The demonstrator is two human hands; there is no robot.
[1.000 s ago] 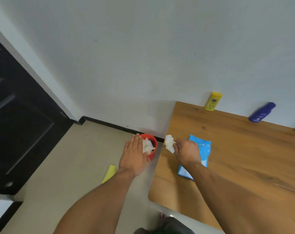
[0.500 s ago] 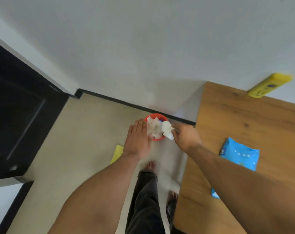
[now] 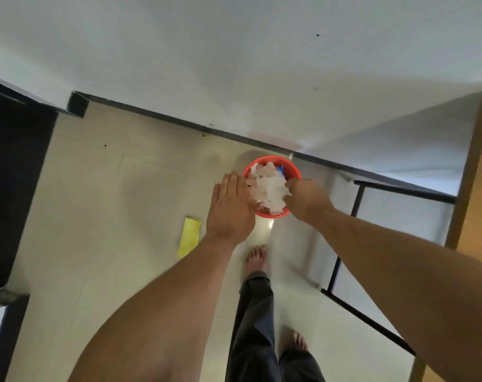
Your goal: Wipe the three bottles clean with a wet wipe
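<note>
A small red bin (image 3: 290,168) stands on the floor by the wall, full of crumpled white wipes. My right hand (image 3: 306,199) is over its right rim, fingers pinched on a white wet wipe (image 3: 272,190) that rests on top of the pile. On the bin's left side, my left hand (image 3: 231,208) is flat with its fingers straight and together, holding nothing. None of the bottles is in view.
The wooden table's edge (image 3: 476,188) runs down the right side, with its black metal frame (image 3: 341,252) beneath. A yellow cloth (image 3: 190,237) lies on the floor left of my left hand. A dark door (image 3: 13,188) fills the left. My bare feet (image 3: 257,260) stand below the bin.
My view swung down and left, off the table to the floor. My right hand carried the wipe from the table edge to over the bin. The bottles and wipe pack left the view.
</note>
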